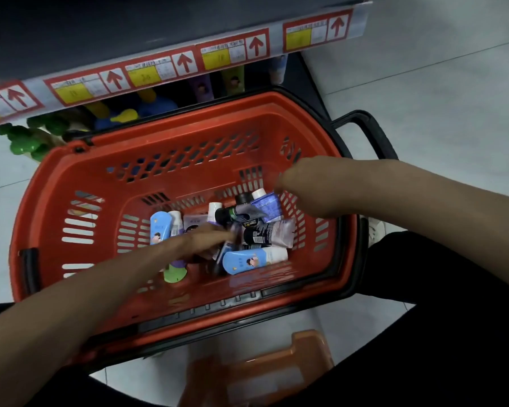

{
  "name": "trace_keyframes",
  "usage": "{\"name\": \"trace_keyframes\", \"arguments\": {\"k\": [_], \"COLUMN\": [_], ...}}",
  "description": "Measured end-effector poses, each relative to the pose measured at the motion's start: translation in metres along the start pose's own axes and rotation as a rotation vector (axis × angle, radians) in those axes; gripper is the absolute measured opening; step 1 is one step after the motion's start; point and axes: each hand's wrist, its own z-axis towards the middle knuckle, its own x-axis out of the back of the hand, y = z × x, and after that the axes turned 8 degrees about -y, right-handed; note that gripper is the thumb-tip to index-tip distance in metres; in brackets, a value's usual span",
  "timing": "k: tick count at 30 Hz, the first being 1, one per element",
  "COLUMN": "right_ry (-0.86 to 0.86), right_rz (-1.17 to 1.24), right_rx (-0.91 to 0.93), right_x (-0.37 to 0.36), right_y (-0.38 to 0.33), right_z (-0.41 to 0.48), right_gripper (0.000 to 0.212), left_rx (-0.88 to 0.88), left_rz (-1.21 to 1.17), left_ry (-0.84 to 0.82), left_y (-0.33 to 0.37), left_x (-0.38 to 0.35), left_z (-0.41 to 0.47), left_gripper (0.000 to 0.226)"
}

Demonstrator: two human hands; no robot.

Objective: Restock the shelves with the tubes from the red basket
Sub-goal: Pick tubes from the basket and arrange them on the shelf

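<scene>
The red basket (71,183) stands on the floor in front of the shelf, with several tubes piled at its bottom right. Among them are a light blue tube (249,261), a second light blue tube (159,227), a black and pink tube (269,233) and a blue-purple tube (266,205). My left hand (206,239) reaches down into the pile with fingers stretched out over the tubes, blurred. My right hand (291,180) hovers curled over the basket's right side, just above the blue-purple tube. Blur hides whether it grips anything.
The shelf edge (159,71) carries red price labels with arrows. Under it stand purple, green and blue tubes (202,88). Green and blue bottles (33,139) sit at the left. The basket's black handle (365,133) sticks out right. An orange stool (262,374) is near me.
</scene>
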Motion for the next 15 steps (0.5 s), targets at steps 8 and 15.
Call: {"name": "trace_keyframes", "arguments": {"k": [8, 15], "right_ry": [-0.015, -0.010], "right_rz": [-0.054, -0.027], "right_rx": [-0.019, 0.059], "right_x": [0.003, 0.015], "right_y": [-0.010, -0.034], "right_z": [0.011, 0.020], "right_gripper": [0.036, 0.020], "left_rx": [-0.058, -0.158], "left_rz": [-0.575, -0.682], "left_ry": [-0.064, -0.194], "left_y": [0.013, 0.032], "left_x": [0.030, 0.041], "left_z": [-0.073, -0.145], "left_gripper": [0.054, 0.070]}}
